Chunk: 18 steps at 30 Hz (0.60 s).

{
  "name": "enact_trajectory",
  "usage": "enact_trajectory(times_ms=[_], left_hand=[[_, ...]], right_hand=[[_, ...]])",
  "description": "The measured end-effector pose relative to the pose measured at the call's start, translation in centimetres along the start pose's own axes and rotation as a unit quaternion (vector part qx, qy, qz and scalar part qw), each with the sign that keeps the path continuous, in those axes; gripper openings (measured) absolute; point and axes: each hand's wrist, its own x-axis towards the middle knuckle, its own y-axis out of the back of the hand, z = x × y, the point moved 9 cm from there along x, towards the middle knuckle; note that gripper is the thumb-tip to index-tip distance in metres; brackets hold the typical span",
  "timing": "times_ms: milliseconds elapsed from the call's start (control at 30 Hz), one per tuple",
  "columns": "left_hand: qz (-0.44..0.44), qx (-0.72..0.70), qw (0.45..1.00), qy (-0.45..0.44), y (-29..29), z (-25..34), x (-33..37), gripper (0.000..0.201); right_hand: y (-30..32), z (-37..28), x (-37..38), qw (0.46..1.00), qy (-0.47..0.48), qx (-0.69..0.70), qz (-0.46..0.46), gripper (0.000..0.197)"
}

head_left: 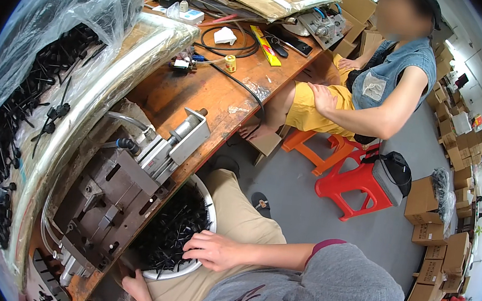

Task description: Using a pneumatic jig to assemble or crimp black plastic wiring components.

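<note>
Wooden bench (199, 96) carries a grey pneumatic press fixture (125, 191) at its near edge. Below it, a white bowl (210, 206) of small black plastic parts (177, 229) rests on the person's lap. Right hand (216, 251) lies on the heap at the bowl's rim, fingers curled into the parts, apparently gathering some; whether any are pinched can't be told. Left hand (138, 289) cups the bowl's underside, steadying it. Next likely calls for lifting a part clear toward the fixture.

Wearer: grey short-sleeve tee (326, 289), maroon sleeve trim, dark graphic on front; khaki trousers (239, 221); dark sandal (260, 202). Forearms bare.
</note>
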Motion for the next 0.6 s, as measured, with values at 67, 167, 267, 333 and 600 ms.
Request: enact_trajectory(times_ms=[67,167,267,333,600], left_hand=[[0.013,-0.108,0.992,-0.064,0.0,0.3,0.1,0.04],[-0.065,-0.044,0.997,0.014,-0.6,-0.2,0.2,0.047],[-0.037,-0.08,0.996,0.016,-0.4,-0.8,0.1,0.054],[-0.037,-0.112,0.993,-0.006,0.2,1.0,-0.2,0.06],[-0.053,-0.185,0.981,0.009,-0.7,-0.7,-0.2,0.066]], right_hand=[[0.7,0.1,-0.2,1.0,-0.006,0.007,0.022,0.041],[4.3,-1.2,0.6,0.994,0.024,0.001,0.105,0.024],[9.4,-2.6,2.0,0.974,0.037,-0.022,0.22,0.01],[13.7,-3.2,2.0,0.953,0.032,-0.061,0.295,0.016],[30.7,0.9,0.8,0.726,0.055,0.384,0.568,0.067]])
